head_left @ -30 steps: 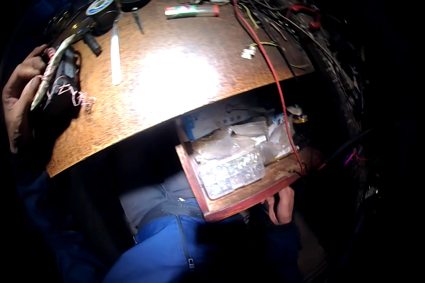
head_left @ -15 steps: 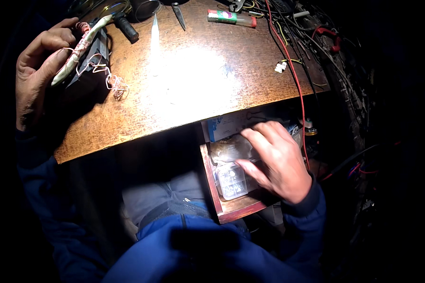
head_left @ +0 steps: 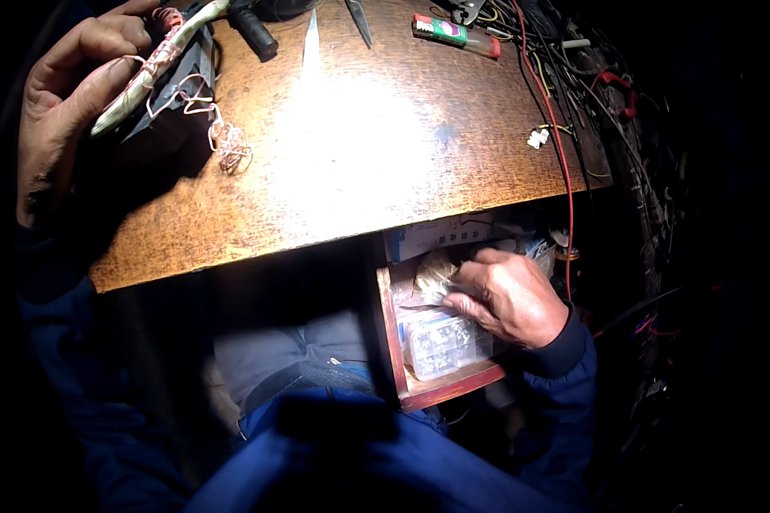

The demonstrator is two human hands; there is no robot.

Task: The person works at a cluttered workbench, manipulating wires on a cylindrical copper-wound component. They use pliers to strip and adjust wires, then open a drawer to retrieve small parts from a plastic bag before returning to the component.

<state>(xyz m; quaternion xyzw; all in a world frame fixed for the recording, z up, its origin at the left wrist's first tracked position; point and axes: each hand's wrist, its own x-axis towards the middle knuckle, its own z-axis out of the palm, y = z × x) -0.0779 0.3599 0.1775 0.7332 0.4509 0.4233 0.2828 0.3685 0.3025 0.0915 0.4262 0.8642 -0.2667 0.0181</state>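
At the desk's left end, my left hand (head_left: 81, 90) is closed round a pale curved strip (head_left: 188, 34) wound with thin pinkish wire. A loose tangle of the wire (head_left: 231, 147) trails from it onto the desk. Lower right, my right hand (head_left: 518, 299) is down in the open drawer (head_left: 453, 389). Its thumb and fingers are closed on a crumpled clear plastic bag (head_left: 436, 275) with something yellowish in it. Just below lies a clear compartment box (head_left: 436, 346) holding small pale parts, partly covered by this hand. A white and blue carton (head_left: 436, 235) lies deeper in the drawer.
The wooden desk (head_left: 334, 205) carries a lighter (head_left: 456, 36), a pointed metal blade (head_left: 359, 21), a dark cylindrical handle (head_left: 255, 34) and a white connector (head_left: 537, 138). Tangled cables cover its right side. A red wire (head_left: 565, 214) hangs past the edge beside the drawer.
My right hand has lowered into the drawer and closed on the plastic bag. More of the compartment box shows. My left hand still holds the wire-wound strip; the view has shifted slightly.
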